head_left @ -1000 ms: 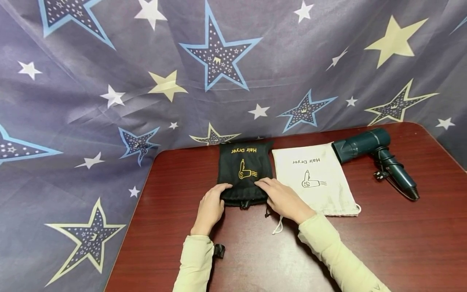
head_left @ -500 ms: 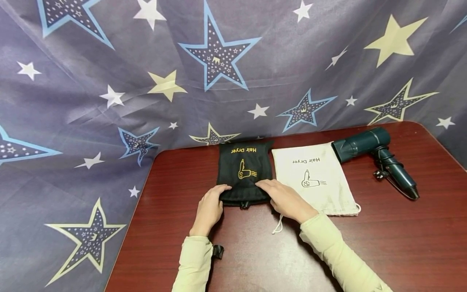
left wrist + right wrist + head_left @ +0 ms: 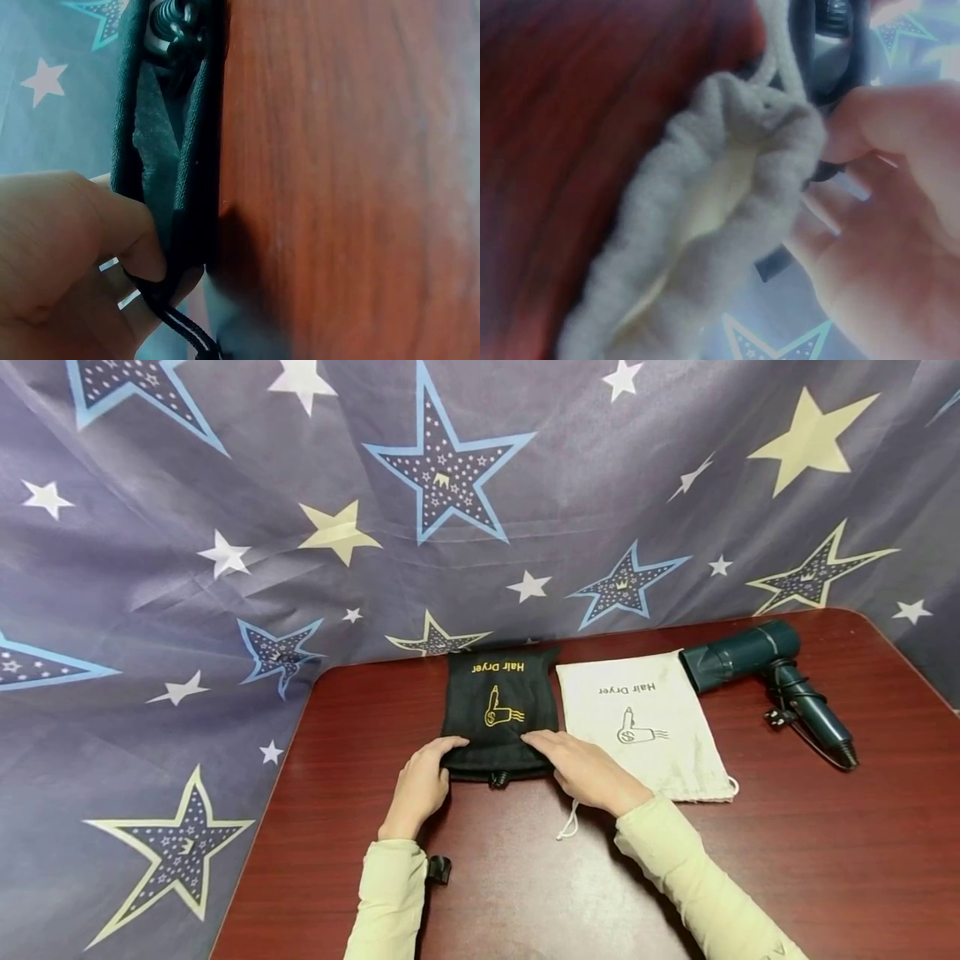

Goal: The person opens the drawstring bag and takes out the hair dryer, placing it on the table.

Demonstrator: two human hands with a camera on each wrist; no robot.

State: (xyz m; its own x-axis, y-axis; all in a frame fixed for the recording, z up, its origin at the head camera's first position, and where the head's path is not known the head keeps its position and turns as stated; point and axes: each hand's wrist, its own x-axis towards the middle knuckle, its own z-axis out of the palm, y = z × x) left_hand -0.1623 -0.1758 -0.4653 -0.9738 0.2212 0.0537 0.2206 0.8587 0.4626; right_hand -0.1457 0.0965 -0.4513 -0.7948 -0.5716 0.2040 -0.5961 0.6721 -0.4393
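A black drawstring bag (image 3: 468, 702), printed "Hair Dryer" in yellow, lies on the table with its mouth toward me. My left hand (image 3: 420, 785) pinches the left corner of the mouth between thumb and fingers; its drawstring (image 3: 182, 328) hangs below them in the left wrist view. At the opposite corner, my right hand (image 3: 588, 772) pinches the hem. Between the hands, a coiled black cord (image 3: 176, 22) shows at the slightly parted mouth. Whatever else is inside is hidden.
Right of the black bag lies a white drawstring bag (image 3: 637, 764) with the same print, its mouth gathered. Beyond it rests a dark green hair dryer (image 3: 750, 656), cord wrapped on the handle. A star-patterned curtain (image 3: 525, 543) hangs behind the table (image 3: 510, 877).
My left hand has shifted slightly left with its corner of the black bag, stretching the mouth a little wider. The black string end near my right hand has gone out of sight.
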